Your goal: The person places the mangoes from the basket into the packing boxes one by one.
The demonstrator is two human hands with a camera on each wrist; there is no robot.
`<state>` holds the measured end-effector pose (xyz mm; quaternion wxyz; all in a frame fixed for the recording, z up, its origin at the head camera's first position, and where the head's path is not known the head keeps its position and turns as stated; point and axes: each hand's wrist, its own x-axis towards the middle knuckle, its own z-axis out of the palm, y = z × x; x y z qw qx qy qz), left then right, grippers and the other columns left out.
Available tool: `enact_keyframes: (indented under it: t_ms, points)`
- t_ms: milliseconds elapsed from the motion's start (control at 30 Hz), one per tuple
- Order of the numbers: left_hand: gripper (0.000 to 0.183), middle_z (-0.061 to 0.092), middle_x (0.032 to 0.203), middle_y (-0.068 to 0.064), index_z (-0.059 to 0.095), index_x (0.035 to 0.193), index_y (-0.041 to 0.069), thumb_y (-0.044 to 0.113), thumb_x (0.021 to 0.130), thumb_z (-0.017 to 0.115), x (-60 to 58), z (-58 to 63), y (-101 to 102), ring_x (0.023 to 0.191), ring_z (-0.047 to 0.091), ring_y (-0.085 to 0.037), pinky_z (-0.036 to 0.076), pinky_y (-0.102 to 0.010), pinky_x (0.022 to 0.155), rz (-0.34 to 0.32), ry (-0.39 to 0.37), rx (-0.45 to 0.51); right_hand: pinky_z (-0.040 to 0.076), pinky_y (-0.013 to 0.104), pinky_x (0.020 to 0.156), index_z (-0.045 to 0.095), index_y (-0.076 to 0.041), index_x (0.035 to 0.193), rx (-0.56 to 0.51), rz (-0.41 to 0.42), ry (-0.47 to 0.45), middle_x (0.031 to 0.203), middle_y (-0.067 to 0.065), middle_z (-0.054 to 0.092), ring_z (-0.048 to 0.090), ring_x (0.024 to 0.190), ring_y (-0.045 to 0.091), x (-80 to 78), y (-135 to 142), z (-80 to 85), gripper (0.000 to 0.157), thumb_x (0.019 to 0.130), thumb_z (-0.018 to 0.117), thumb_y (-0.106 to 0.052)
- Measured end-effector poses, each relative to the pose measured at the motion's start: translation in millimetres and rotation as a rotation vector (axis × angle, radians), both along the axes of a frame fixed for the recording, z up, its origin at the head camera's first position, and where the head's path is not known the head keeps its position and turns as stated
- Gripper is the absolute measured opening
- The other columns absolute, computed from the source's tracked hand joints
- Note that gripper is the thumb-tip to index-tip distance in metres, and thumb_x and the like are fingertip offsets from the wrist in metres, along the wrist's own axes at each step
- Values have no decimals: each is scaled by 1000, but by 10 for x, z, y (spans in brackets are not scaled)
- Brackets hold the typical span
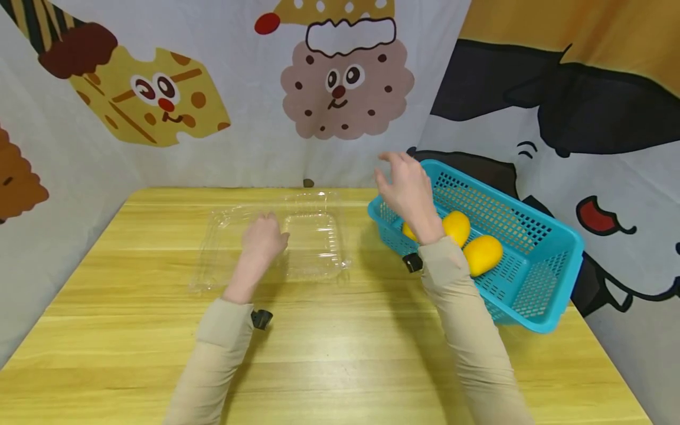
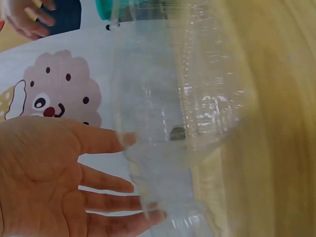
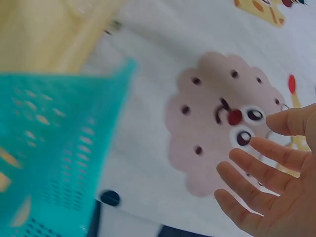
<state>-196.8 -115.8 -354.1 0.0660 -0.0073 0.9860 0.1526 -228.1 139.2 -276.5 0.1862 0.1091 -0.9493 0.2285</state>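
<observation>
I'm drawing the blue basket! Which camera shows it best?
The head view: nearly the whole blue basket shows, with yellow mangoes inside, though the right hand and sleeve hide some. The right wrist view shows a blurry part, cut off at left. The left wrist view, just a bit at the top.

Blue basket point(image 3: 59, 128) blurred and cut off, right wrist view
</observation>
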Motion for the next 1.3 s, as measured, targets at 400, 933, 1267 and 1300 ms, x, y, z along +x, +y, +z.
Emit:
enact_keyframes:
  t_ms: [400, 933, 1267, 1300]
  points:
    - [17, 49, 64, -7, 57, 80, -2, 8, 92, 51, 51, -89, -96, 50, 43, -14, 36, -20, 41, 4, -52, 87, 48, 53, 92, 53, -6, 132, 200, 16, -204, 134, 16, 56, 54, 116, 37, -296, 498, 405, 39, 98, 45, -22]
    - [37, 35, 51, 3, 38, 60, 11, 14, 95, 50, 82, -137, -149, 42, 31, -7, 27, -17, 37, -4, -17, 136, 34, 69, 99, 47, -16, 137, 621, 342, -726, 148, 20, 35, 30, 133, 48, -572, 1139, -460, 65, 76, 69, -6]
    - [34, 37, 52, 1, 42, 63, 9, 16, 95, 51, 96, -150, -167, 42, 32, -8, 28, -17, 37, 5, -11, 147, 48, 59, 85, 50, -27, 131, 720, 365, -648, 135, 8, 44, 38, 124, 39, -522, 1079, -821, 68, 73, 72, -1]
    - [34, 38, 53, 1, 42, 63, 9, 16, 96, 51, 95, -155, -168, 42, 32, -8, 28, -17, 37, 7, -12, 149, 48, 56, 85, 51, -27, 129, 724, 369, -640, 132, 7, 46, 40, 121, 37, -521, 1069, -851, 66, 72, 73, -1]
